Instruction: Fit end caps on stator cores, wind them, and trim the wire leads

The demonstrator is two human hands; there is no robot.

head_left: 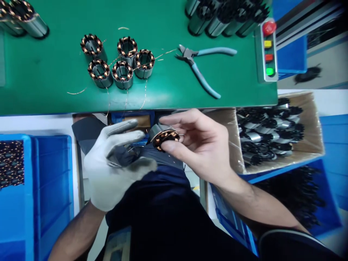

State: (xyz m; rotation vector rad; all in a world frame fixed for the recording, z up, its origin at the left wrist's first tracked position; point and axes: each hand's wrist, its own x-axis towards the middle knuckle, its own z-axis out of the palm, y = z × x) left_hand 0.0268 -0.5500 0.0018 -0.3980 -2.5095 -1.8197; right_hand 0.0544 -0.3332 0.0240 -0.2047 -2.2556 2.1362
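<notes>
Copper windings face up and outward on the wound stator (pixel 164 135) held in the bare right hand (pixel 208 145), over the lap and just off the near edge of the green surface (pixel 163 21). That hand is closed around it, thumb on the rim of the wound end and fingers along the far side; pressing harder there might scuff the wire's coating or push a coil out of line. Beside it, the gloved left hand (pixel 106 168) is spread, fingers and thumb well apart, and seems to have hold of nothing. With only one hand bearing the weight, a loosened pinch could drop the stator onto the lap or the floor. Five more wound stators (pixel 123 83) stand close together on the surface, and thin wire leads (pixel 145 94) trail from some of them toward or over its edge, right above the hands; a glove finger catching one could bend it or drag its stator along. Pliers-type cutters (pixel 188 53) lie with their jaws apart near the end of another lead, so a knock might nick it. Loose wire offcuts (pixel 76 92) are scattered around the group, and one brushed into a core could lodge among the coils or prick bare skin.
</notes>
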